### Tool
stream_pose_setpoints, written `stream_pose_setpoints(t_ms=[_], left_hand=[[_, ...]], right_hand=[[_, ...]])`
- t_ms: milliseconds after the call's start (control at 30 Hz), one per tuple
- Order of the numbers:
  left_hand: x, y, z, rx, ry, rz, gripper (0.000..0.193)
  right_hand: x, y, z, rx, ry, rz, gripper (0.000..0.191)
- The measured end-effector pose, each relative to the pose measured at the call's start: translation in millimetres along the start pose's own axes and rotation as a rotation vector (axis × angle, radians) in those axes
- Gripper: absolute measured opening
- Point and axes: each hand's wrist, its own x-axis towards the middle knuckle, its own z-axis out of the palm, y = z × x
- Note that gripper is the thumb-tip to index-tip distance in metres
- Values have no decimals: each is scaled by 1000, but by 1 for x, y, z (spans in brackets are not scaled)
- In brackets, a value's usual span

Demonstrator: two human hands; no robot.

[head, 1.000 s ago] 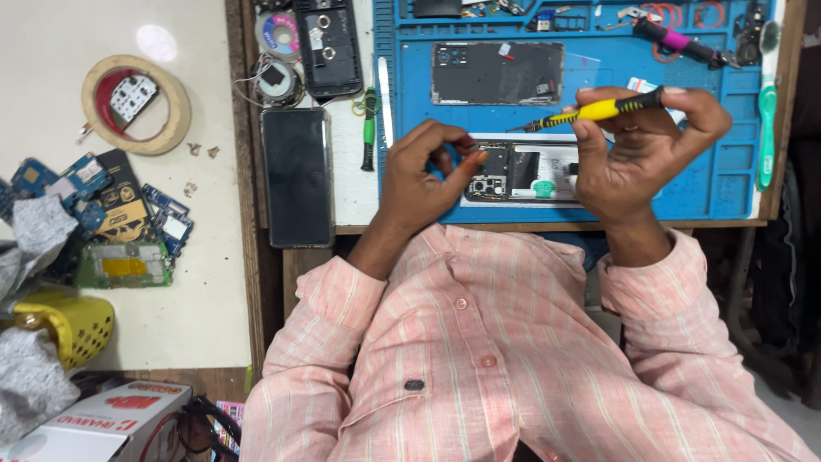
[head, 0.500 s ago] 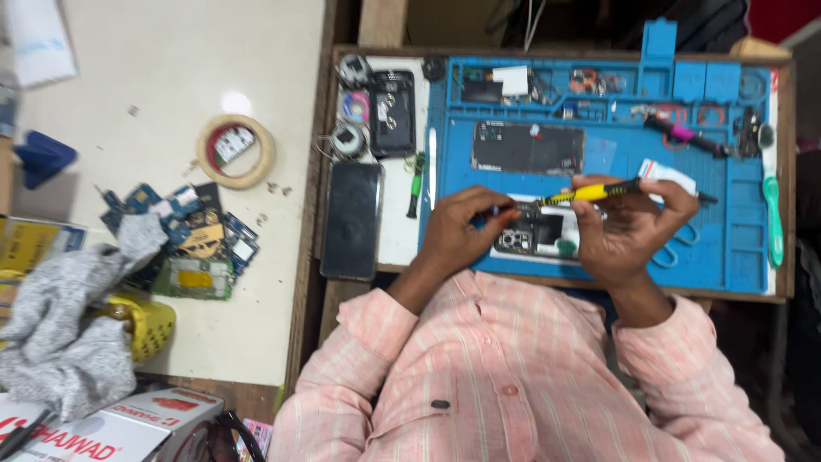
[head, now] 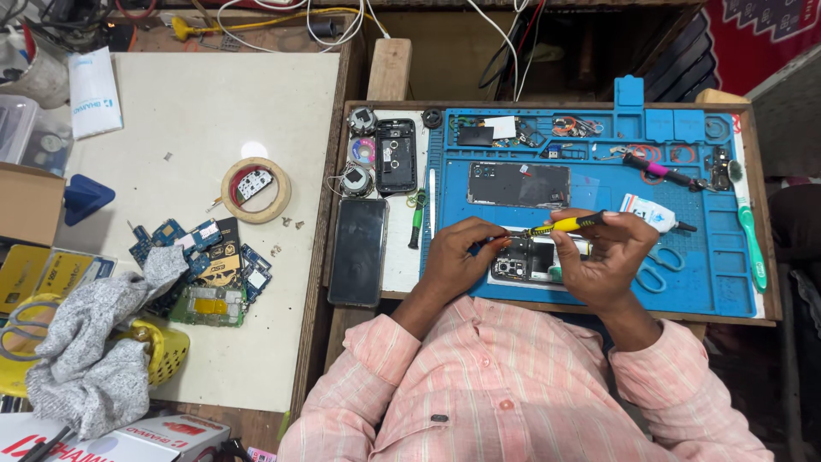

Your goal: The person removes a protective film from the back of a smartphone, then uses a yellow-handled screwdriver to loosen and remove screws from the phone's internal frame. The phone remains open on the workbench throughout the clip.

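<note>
From the head camera, one opened phone [head: 534,259] lies on the blue mat [head: 710,282] at the near edge of the surface [head: 205,111], just under both hands. One yellow-handled screwdriver [head: 560,227] is pinched in the right hand [head: 603,261], fingers curled, shaft pointing left and nearly level. The left hand [head: 457,257] has its fingers drawn together at the screwdriver's tip, over the phone — wrist bent inward. Two more phones lie nearby: a dark phone [head: 357,252] face-up and a back cover [head: 517,184]. One tape roll [head: 255,190] sits apart. Against half a second earlier, the view has tilted back — hands unchanged.
</note>
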Motion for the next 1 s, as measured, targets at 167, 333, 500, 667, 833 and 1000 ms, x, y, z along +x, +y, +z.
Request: stream_pose_setpoints(t_ms=[167, 333, 500, 667, 833, 1000], left_hand=[[0, 1, 0, 27, -8, -1, 13], [-1, 3, -1, 53, -21, 3, 13], [-1, 2, 1, 88, -19, 9, 12], [-2, 1, 0, 85, -16, 25, 12], [2, 5, -1, 75, -38, 6, 12], [-3, 16, -6, 98, -64, 37, 26]], right_hand=[[-2, 1, 3, -1, -1, -41, 58], [-4, 4, 2, -14, -19, -66, 57], [-5, 7, 1, -42, -40, -119, 58], [-9, 10, 4, -52, -37, -158, 60], [-10, 13, 9, -36, -19, -166, 64], [-15, 7, 4, -71, 7, -102, 69]])
